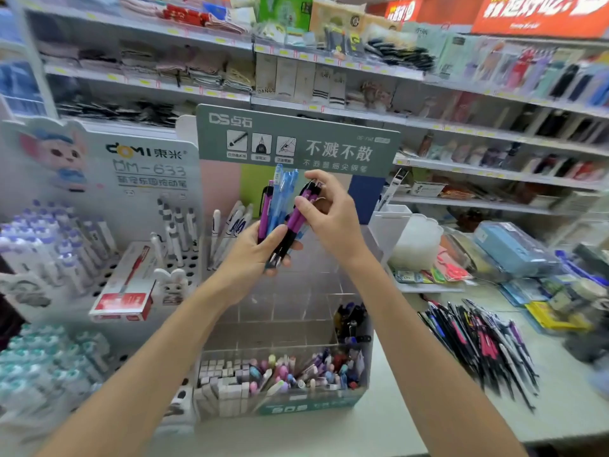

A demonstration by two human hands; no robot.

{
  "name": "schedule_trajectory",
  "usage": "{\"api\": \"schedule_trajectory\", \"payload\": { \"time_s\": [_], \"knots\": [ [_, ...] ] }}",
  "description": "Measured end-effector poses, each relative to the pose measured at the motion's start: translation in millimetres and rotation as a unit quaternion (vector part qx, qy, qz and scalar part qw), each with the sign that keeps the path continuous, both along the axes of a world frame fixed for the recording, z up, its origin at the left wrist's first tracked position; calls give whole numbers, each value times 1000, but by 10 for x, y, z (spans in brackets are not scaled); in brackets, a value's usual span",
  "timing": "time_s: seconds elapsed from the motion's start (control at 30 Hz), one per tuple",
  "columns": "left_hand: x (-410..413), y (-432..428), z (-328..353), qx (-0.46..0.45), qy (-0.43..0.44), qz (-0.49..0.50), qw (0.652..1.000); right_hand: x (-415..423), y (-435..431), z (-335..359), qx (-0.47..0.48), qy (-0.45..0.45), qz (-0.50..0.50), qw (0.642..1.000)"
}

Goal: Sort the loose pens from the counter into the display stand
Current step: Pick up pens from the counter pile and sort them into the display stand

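Note:
My left hand grips a bunch of pens, blue and purple, held upright above the display stand. My right hand pinches the top of one purple pen in that bunch. The stand is a clear tiered box with square compartments under a green header card; its right compartment holds dark pens, and the front tray is full of pastel pens and erasers. A heap of loose pens lies on the counter to the right.
A white pen display with a cartoon rabbit stands to the left, a red-and-white box leaning on it. Packaged stationery and a blue case crowd the counter's right side. Stocked shelves run behind. Bare counter lies near me.

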State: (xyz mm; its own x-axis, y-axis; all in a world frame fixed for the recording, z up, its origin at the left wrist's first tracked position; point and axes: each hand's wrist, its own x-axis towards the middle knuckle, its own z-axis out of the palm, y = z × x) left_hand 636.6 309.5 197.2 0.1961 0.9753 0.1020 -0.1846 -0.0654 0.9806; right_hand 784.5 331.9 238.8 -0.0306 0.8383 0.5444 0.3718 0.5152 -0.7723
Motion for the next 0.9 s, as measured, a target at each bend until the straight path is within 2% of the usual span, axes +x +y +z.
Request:
{"api": "schedule_trajectory", "payload": {
  "time_s": [0.23, 0.43, 0.57, 0.7, 0.77, 0.83, 0.87, 0.9],
  "knots": [
    [93, 100, -61, -9, 8, 47, 999, 534, 68, 94, -10, 118, -72, 990],
    [47, 147, -125, -28, -26, 8, 999, 875, 244, -69, 33, 89, -176, 980],
    [142, 127, -151, -31, -30, -8, 999, 752, 346, -325, 57, -1, -208, 977],
    [170, 117, -181, -25, -31, -12, 999, 659, 442, -635, -40, -118, -147, 981],
    [138, 111, -194, -27, -37, -24, 999, 649, 428, -697, 9, -166, -171, 971],
    [109, 91, -190, -28, -41, -44, 998, 622, 350, -582, 111, -136, -195, 965],
    [105, 80, -183, -25, -37, -53, 998, 578, 286, -465, 126, -103, -168, 972],
    [107, 68, -174, -22, -33, -62, 997, 518, 216, -330, 95, -61, -112, 987]
  ]
}}
